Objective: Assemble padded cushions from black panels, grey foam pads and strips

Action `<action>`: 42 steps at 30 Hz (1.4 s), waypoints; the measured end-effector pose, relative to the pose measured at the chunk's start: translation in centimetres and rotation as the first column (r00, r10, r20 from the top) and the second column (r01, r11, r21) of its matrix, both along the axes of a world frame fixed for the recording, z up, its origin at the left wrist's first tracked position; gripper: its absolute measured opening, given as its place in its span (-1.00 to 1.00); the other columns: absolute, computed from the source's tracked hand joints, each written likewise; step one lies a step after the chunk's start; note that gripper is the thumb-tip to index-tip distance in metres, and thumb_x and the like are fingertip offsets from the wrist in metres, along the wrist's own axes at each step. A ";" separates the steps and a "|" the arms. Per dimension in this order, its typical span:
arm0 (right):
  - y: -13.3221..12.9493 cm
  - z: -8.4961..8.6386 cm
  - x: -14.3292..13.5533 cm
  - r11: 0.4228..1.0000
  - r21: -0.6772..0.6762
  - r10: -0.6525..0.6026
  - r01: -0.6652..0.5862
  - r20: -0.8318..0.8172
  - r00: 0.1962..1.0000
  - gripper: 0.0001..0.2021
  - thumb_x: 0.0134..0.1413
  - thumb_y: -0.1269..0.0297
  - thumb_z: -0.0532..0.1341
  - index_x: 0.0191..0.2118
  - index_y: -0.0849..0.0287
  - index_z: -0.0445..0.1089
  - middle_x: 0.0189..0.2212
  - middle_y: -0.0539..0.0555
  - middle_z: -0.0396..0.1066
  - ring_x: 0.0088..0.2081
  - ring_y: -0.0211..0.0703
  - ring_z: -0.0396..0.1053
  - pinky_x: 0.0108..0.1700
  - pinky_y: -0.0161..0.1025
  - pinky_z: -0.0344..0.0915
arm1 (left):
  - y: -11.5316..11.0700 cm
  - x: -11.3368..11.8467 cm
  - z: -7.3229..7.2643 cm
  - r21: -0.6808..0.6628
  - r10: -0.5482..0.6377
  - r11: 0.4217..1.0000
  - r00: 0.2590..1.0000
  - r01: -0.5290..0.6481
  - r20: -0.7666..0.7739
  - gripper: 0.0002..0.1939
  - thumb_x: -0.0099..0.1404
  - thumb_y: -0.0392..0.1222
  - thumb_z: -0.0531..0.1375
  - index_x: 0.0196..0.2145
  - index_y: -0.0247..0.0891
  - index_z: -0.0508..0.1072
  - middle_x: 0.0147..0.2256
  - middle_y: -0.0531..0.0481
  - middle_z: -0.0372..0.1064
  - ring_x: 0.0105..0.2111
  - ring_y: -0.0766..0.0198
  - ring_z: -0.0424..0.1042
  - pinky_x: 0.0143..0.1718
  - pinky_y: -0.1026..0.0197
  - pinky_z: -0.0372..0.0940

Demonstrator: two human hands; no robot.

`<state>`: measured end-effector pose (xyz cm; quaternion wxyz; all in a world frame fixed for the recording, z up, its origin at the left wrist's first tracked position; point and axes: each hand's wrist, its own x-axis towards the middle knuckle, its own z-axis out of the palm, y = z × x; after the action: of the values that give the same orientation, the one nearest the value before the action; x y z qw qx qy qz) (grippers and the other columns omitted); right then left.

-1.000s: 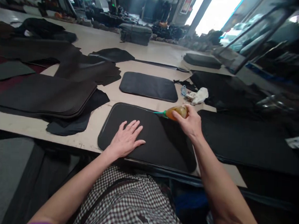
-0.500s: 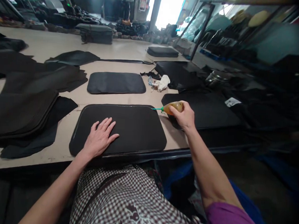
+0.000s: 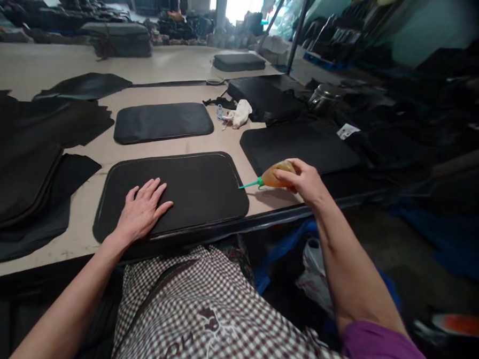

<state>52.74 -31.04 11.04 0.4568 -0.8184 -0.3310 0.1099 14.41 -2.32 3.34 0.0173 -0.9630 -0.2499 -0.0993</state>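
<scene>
From here I see, mid-frame, a matte black, round-cornered panel (image 3: pixel 196 190), pale-lined near its edge; left hand (image 3: pixel 142 209) spread flat on it, right hand (image 3: pixel 302 183) gripping an amber bottle (image 3: pixel 275 174).

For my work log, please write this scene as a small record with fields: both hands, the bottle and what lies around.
Left hand: palm down on black panel
Right hand: holding bottle
Bottle: amber, tilted; green nozzle at panel's right edge, contact unclear
Beyond panel: second panel, white bundle
Far left: dark sheets, stacked
</scene>
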 end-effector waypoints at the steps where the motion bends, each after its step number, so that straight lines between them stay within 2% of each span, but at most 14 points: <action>1: -0.7 0.0 -0.5 1.000 0.000 0.006 -0.006 -0.048 0.999 -0.49 -0.07 -0.12 0.44 -0.10 0.15 0.53 -0.30 0.05 0.49 -0.42 -0.12 0.34 -0.50 -0.29 0.21 | 0.0 0.0 0.0 -0.001 0.003 1.000 1.000 -0.003 -0.002 -0.33 0.56 0.22 -0.11 0.45 -0.14 0.21 0.48 -0.20 0.06 0.48 -0.04 0.05 0.43 -0.24 -0.05; 7: -4.3 -1.0 -2.9 0.997 0.026 -0.064 0.073 -0.260 0.964 -0.48 -0.09 -0.10 0.48 -0.07 0.13 0.54 -0.31 0.04 0.48 -0.46 -0.15 0.31 -0.60 -0.34 0.11 | 0.1 0.0 0.0 -0.014 0.002 1.000 1.000 -0.002 -0.010 -0.33 0.55 0.21 -0.09 0.45 -0.15 0.20 0.47 -0.21 0.06 0.48 -0.06 0.03 0.44 -0.24 -0.06; 12: -5.5 -2.2 -4.7 0.993 0.083 -0.053 0.085 -0.328 0.943 -0.52 -0.04 -0.08 0.47 -0.08 0.13 0.55 -0.35 0.02 0.44 -0.50 -0.20 0.24 -0.61 -0.34 0.08 | 0.0 0.0 0.1 -0.030 -0.005 1.000 1.000 0.005 -0.001 -0.32 0.56 0.21 -0.10 0.44 -0.20 0.21 0.47 -0.24 0.06 0.48 -0.06 0.02 0.44 -0.26 -0.08; 17: -4.5 -2.8 -6.8 0.996 0.089 0.010 0.024 -0.360 0.933 -0.55 0.01 -0.08 0.46 -0.08 0.13 0.55 -0.37 0.00 0.40 -0.51 -0.23 0.20 -0.61 -0.34 0.07 | 0.1 -0.1 0.5 -0.105 0.000 0.994 1.000 0.002 0.022 -0.36 0.56 0.18 -0.09 0.42 -0.14 0.26 0.46 -0.21 0.09 0.49 -0.05 0.02 0.46 -0.26 -0.09; 21: -2.1 -3.0 -8.8 0.995 0.080 0.091 -0.067 -0.343 0.935 -0.50 0.03 -0.11 0.45 -0.01 0.10 0.53 -0.28 0.03 0.47 -0.45 -0.19 0.29 -0.56 -0.34 0.17 | 0.8 -0.5 1.1 -0.270 0.009 0.963 0.998 0.009 0.065 -0.36 0.58 0.19 -0.18 0.37 -0.15 0.32 0.47 -0.18 0.09 0.49 -0.02 0.01 0.48 -0.28 -0.14; 23: -0.5 -2.9 -10.1 0.989 0.075 0.143 -0.125 -0.326 0.934 -0.49 0.03 -0.13 0.45 -0.01 0.10 0.52 -0.26 0.04 0.48 -0.42 -0.16 0.33 -0.53 -0.33 0.23 | 1.3 -1.0 1.8 -0.407 0.021 0.913 0.994 0.026 0.111 -0.31 0.57 0.24 -0.24 0.37 -0.17 0.32 0.47 -0.17 0.07 0.49 0.02 0.01 0.50 -0.26 -0.15; 27: 3.0 -2.6 -13.2 0.969 0.065 0.245 -0.237 -0.335 0.910 -0.46 0.03 -0.16 0.45 0.01 0.08 0.47 -0.28 0.02 0.46 -0.42 -0.14 0.33 -0.55 -0.32 0.24 | 2.5 -2.0 3.8 -0.643 0.054 0.758 0.972 0.109 0.228 -0.19 0.52 0.37 -0.25 0.41 -0.20 0.26 0.48 -0.17 0.03 0.49 0.07 0.01 0.51 -0.12 -0.09; 31: 6.8 -2.8 -16.7 0.937 0.078 0.348 -0.340 -0.273 0.897 -0.47 0.06 -0.16 0.43 0.01 0.08 0.46 -0.24 0.04 0.47 -0.33 -0.07 0.39 -0.45 -0.26 0.33 | 3.3 -2.9 5.6 -0.743 0.092 0.653 0.958 0.147 0.270 -0.22 0.50 0.42 -0.19 0.41 -0.04 0.28 0.47 -0.06 0.09 0.48 0.02 0.06 0.51 -0.15 -0.08; 33: 8.8 -3.1 -18.5 0.914 0.093 0.405 -0.394 -0.227 0.886 -0.50 0.09 -0.15 0.42 0.01 0.08 0.46 -0.22 0.04 0.48 -0.27 -0.03 0.41 -0.36 -0.21 0.37 | 3.7 -3.3 6.3 -0.783 0.100 0.606 0.963 0.141 0.251 -0.21 0.49 0.43 -0.19 0.42 -0.04 0.27 0.46 -0.07 0.12 0.47 -0.01 0.09 0.50 -0.16 -0.07; 38: 13.8 -3.4 -23.1 0.861 0.131 0.506 -0.491 -0.143 0.850 -0.52 0.10 -0.13 0.39 -0.01 0.08 0.45 -0.21 0.04 0.49 -0.22 0.01 0.43 -0.18 -0.11 0.41 | 5.3 -3.6 6.5 -0.865 0.101 0.478 0.969 0.153 0.227 -0.11 0.46 0.49 -0.25 0.45 -0.10 0.22 0.46 -0.09 0.11 0.46 -0.04 0.09 0.47 -0.11 -0.02; 42: 17.1 -2.9 -26.6 0.823 0.133 0.565 -0.552 -0.092 0.820 -0.52 0.08 -0.16 0.36 -0.03 0.09 0.43 -0.20 0.07 0.49 -0.21 0.04 0.43 -0.12 -0.07 0.39 | 7.3 -3.6 5.9 -0.921 0.143 0.338 0.956 0.195 0.255 -0.10 0.46 0.49 -0.21 0.42 -0.18 0.27 0.44 -0.16 0.15 0.43 0.03 0.19 0.41 -0.02 0.13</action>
<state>26.12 -13.95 8.15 0.4652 -0.6526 -0.5317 0.2739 10.84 4.96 9.22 -0.5784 -0.7742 -0.2450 -0.0781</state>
